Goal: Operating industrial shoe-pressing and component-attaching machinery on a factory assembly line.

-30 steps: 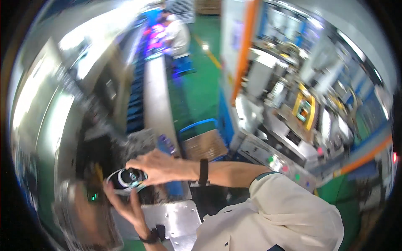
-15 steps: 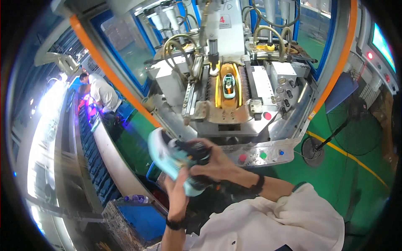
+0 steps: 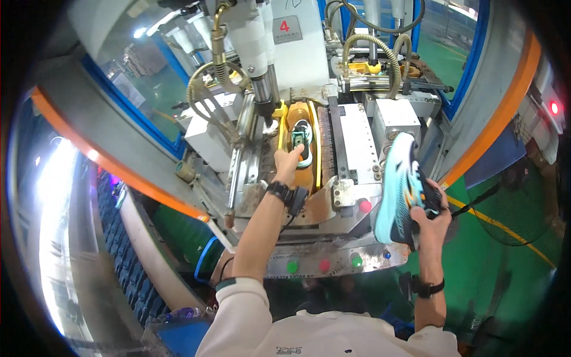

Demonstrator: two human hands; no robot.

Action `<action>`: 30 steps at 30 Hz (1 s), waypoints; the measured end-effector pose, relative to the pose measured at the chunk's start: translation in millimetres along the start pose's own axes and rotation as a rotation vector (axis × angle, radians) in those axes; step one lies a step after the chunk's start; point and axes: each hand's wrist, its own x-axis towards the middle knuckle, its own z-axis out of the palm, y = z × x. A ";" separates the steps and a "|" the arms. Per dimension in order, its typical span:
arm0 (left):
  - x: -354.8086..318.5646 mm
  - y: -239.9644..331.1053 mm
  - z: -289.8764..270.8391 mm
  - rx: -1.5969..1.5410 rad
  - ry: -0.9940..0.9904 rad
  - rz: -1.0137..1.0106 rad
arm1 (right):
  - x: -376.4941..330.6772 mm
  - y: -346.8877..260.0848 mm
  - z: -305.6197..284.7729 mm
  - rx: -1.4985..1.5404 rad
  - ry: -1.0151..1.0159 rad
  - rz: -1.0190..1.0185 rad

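Observation:
My right hand (image 3: 434, 217) is closed round a light-blue and black sports shoe (image 3: 394, 190), held up to the right of the press with its toe pointing up. In the middle of the press, a second shoe (image 3: 304, 156), white and light blue with a dark green and black opening, sits in an orange cradle (image 3: 306, 177) with yellow side pads. My left hand (image 3: 288, 163) reaches into the cradle with its fingers on the near left part of that shoe. The hand partly hides the grip. A metal press rod (image 3: 264, 98) stands just left of the cradle.
Coloured push buttons (image 3: 325, 265) line the front panel, and a red knob (image 3: 364, 206) sits right of the cradle. Orange-edged frame posts (image 3: 128, 169) flank the machine. A conveyor (image 3: 128, 250) runs along the left. A caged fan (image 3: 511, 208) stands at right.
My left hand has let go of the light-blue shoe and moved forward onto the shoe in the cradle. My right hand has carried the light-blue shoe rightward. The view has shifted too.

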 end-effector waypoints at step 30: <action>-361.1 4.6 -320.8 -0.452 0.547 -0.597 | 131.5 225.3 389.3 -1.109 -0.338 -0.075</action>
